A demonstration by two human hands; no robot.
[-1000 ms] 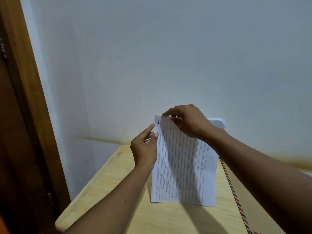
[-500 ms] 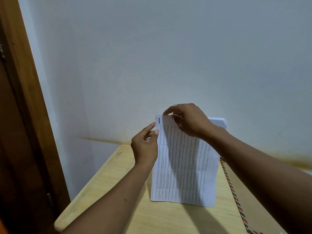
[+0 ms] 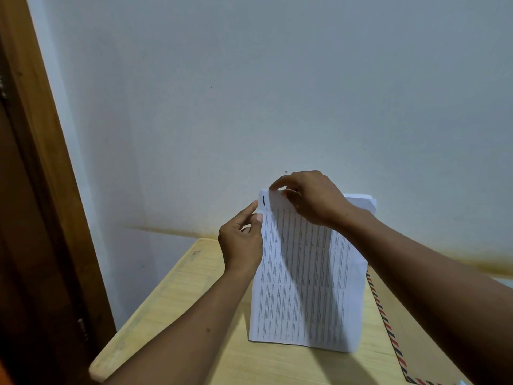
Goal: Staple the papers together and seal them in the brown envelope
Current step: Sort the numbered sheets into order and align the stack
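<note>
A stack of white printed papers (image 3: 308, 287) stands upright on its lower edge on the wooden table (image 3: 177, 315). A dark staple mark sits near the stack's top left corner. My left hand (image 3: 241, 240) pinches the left edge of the papers near the top. My right hand (image 3: 308, 198) grips the top edge, fingers curled over it. The brown envelope (image 3: 402, 323) with a red and blue striped border lies flat on the table to the right, partly under my right forearm. No stapler is visible.
A pale wall stands right behind the table. A brown wooden door frame (image 3: 41, 190) runs down the left side. The table's left edge and front left corner are in view.
The papers stay upright between both hands. My hands and the stack have shifted only slightly upward; the grip is the same.
</note>
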